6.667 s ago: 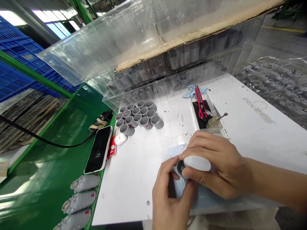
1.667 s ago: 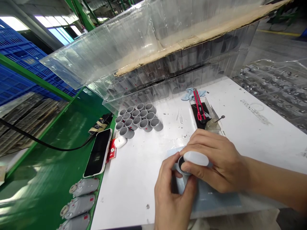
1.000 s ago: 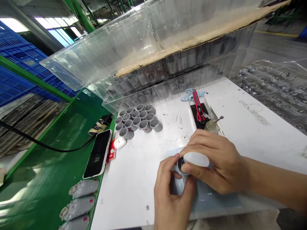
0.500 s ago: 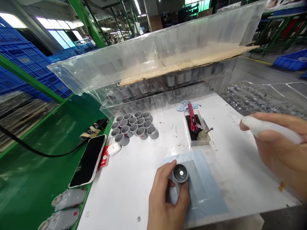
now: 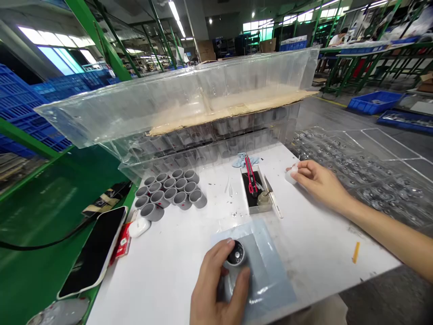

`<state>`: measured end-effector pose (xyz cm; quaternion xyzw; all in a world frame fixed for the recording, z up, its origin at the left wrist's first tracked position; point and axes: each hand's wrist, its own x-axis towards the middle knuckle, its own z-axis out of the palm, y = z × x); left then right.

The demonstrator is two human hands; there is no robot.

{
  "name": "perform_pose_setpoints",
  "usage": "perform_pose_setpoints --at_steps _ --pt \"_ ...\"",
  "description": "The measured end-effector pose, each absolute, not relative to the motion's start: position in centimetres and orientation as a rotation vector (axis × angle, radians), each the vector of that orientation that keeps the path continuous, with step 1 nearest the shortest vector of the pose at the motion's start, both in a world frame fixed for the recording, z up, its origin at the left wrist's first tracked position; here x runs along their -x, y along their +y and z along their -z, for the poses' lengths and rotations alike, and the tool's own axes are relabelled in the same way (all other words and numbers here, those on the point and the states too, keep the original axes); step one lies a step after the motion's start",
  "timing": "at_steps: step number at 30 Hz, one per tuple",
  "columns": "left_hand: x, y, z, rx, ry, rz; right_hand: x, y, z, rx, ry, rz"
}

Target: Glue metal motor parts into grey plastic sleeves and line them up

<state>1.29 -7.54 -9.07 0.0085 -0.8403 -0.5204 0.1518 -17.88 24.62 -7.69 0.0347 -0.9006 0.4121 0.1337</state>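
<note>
Fingers of my left hand (image 5: 219, 289) wrap round a grey cylinder (image 5: 236, 253) with a dark inside, upright over a light blue sheet (image 5: 270, 275). Out to the right, my right hand (image 5: 314, 180) is closed on a small white bottle (image 5: 291, 174) at the table's right edge. Between and beyond the hands, a small tray (image 5: 260, 209) holds a red cutter (image 5: 251, 178) and a glass jar (image 5: 263, 198). A knife (image 5: 275, 203) leans at its right side. Several grey cups (image 5: 152, 211) stand grouped at the left.
Clear plastic trays (image 5: 203, 95) are stacked across the back. A phone (image 5: 94, 248) and a white case (image 5: 139, 227) lie at the left edge. Trays of small parts (image 5: 385, 189) sit beyond the right edge. An orange strip (image 5: 356, 252) lies at the right.
My right hand has moved away from me with the white bottle, down to the right table edge. The view has shifted right. My left hand still holds the grey cylinder.
</note>
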Motion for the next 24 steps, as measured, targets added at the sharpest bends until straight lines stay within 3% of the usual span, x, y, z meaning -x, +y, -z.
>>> perform_pose_setpoints --at_steps 7,13,24 --pt "-1.4 -7.8 8.2 -0.282 -2.421 1.734 13.6 22.7 4.6 -0.271 -2.297 -0.900" --pt "-1.4 -7.8 7.4 -0.399 -2.509 1.787 11.8 17.8 2.4 -0.767 -2.511 -0.965" --pt "-2.0 -7.9 7.5 -0.360 -2.519 1.749 12.6 16.5 2.1 -0.895 -2.290 -0.845"
